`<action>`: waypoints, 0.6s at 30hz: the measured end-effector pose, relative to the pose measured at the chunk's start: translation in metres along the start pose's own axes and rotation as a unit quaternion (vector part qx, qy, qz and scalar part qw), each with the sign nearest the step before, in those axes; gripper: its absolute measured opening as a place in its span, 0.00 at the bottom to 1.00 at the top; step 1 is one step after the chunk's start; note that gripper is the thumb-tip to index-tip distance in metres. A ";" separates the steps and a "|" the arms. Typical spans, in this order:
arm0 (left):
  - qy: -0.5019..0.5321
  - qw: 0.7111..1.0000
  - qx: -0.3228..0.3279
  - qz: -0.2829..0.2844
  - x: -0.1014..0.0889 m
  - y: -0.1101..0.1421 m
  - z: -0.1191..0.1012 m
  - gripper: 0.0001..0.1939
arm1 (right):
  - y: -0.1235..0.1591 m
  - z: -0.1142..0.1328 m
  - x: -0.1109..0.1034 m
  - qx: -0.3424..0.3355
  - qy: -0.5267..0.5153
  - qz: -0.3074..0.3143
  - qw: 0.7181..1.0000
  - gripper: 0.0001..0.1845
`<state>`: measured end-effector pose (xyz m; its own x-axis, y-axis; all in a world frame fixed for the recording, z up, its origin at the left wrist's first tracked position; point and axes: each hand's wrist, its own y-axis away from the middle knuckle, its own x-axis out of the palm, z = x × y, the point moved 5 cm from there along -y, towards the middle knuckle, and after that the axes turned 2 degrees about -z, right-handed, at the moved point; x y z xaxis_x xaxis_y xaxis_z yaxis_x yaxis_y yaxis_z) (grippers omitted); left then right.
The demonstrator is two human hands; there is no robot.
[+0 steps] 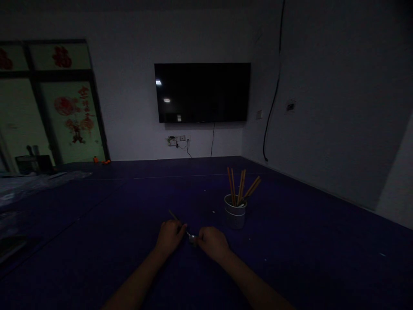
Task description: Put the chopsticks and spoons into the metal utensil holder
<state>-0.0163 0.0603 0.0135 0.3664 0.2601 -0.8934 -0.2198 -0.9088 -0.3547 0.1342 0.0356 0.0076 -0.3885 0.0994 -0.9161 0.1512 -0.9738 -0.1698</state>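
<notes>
A metal spoon (192, 239) slants across the middle of the purple table, its bowl toward me and its handle pointing away to the left. My left hand (170, 236) is closed around the handle, the thumb lying along it. At the bowl's right edge, my right hand (213, 242) is closed with its fingertips pinching the rim. Beyond my right hand stands a grey cup (235, 215) holding several wooden chopsticks (241, 185) that lean outward. Dim light hides the finer details of my fingers.
The purple tabletop (129, 198) reaches back to the wall, with small white bits scattered on it. Clear plastic wrapping (35, 183) lies at the left, near a dark box (35, 163). Small orange objects (106, 162) sit at the back left. A television (203, 92) hangs on the wall.
</notes>
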 end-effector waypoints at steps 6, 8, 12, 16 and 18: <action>0.128 0.992 -0.009 -0.016 0.002 0.000 0.001 0.24 | 0.000 -0.004 0.000 0.027 -0.062 -0.043 0.997 0.10; 0.205 0.978 -0.012 -0.038 0.001 0.000 -0.001 0.24 | 0.000 -0.003 -0.004 0.026 -0.077 -0.072 0.994 0.10; 0.335 0.936 -0.009 -0.107 -0.006 0.001 -0.004 0.24 | 0.002 0.003 -0.014 0.010 -0.096 -0.114 0.989 0.10; 0.334 0.935 0.034 -0.117 -0.012 0.005 -0.012 0.20 | 0.005 0.011 -0.019 -0.033 -0.095 -0.126 0.987 0.10; 0.286 0.947 0.067 -0.133 -0.015 0.008 -0.015 0.21 | 0.006 0.014 -0.020 -0.055 -0.080 -0.123 0.988 0.09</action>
<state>-0.0098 0.0445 0.0278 0.8461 0.2195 -0.4857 -0.1499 -0.7766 -0.6120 0.1300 0.0250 0.0299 -0.5627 0.2889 -0.7745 0.1281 -0.8952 -0.4270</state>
